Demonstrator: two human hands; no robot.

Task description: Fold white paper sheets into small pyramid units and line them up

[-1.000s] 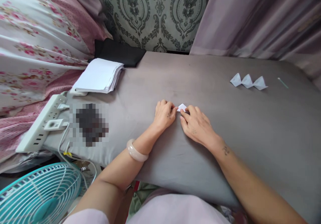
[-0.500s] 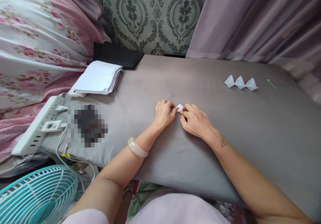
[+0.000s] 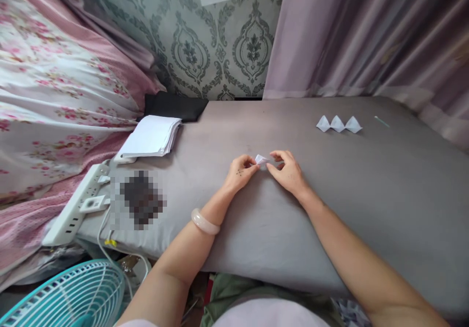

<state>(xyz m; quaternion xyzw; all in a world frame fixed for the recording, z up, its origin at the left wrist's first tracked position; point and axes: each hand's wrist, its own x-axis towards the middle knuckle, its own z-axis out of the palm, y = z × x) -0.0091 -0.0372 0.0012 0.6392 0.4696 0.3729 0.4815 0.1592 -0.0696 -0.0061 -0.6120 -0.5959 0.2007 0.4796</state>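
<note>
A small piece of folded white paper (image 3: 261,160) is pinched between the thumb and fingers of my left hand (image 3: 240,172), just above the grey cloth-covered table (image 3: 278,239). On its right side is my right hand (image 3: 288,171), thumb and fingers apart in a loose curve. The right thumb is close by the paper's edge; whether it touches I cannot tell. Farther back on the right, three folded white paper pieces (image 3: 337,123) stand in a row, corner to corner, each with a pointed top.
A stack of white paper (image 3: 152,135) lies at the back left, by a black folded item (image 3: 176,107). A white power strip (image 3: 76,205) with plugs and cables runs along the left edge, near a blurred-out object (image 3: 142,200). A turquoise fan (image 3: 73,297) stands below. A thin green stick (image 3: 381,121) lies far right.
My right hand has come off the folded paper and its fingers have spread. My left hand keeps its pinch, and the paper is now tilted. The camera view has shifted upward.
</note>
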